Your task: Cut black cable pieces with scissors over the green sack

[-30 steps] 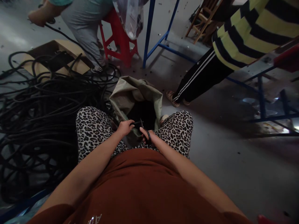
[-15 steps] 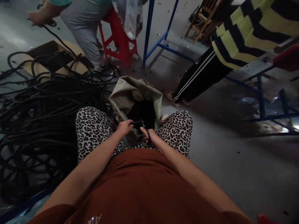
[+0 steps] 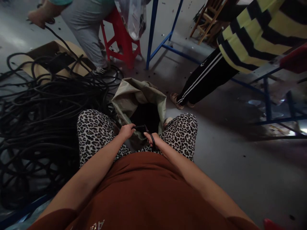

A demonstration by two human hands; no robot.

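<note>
Between my knees stands an open woven sack (image 3: 139, 89), its rim folded outward and its inside dark. Over its near edge, my left hand (image 3: 127, 131) pinches a short black rubber-like piece (image 3: 138, 127) that points to the right. My right hand (image 3: 153, 140) is closed round the black handles of a pair of scissors (image 3: 151, 136). The scissor blades meet the piece's right end; whether they cut through it is too dark to tell.
A heap of black rubber-like tubing (image 3: 48, 108) lies to my left, by a cardboard box (image 3: 44, 68). Ahead are a person on a red stool (image 3: 123, 41) and a blue metal frame (image 3: 151, 38). Another person in a striped top (image 3: 259, 35) stands ahead right.
The scissor blades have come closer together at the end of the black piece. Both hands have stayed almost in place.
</note>
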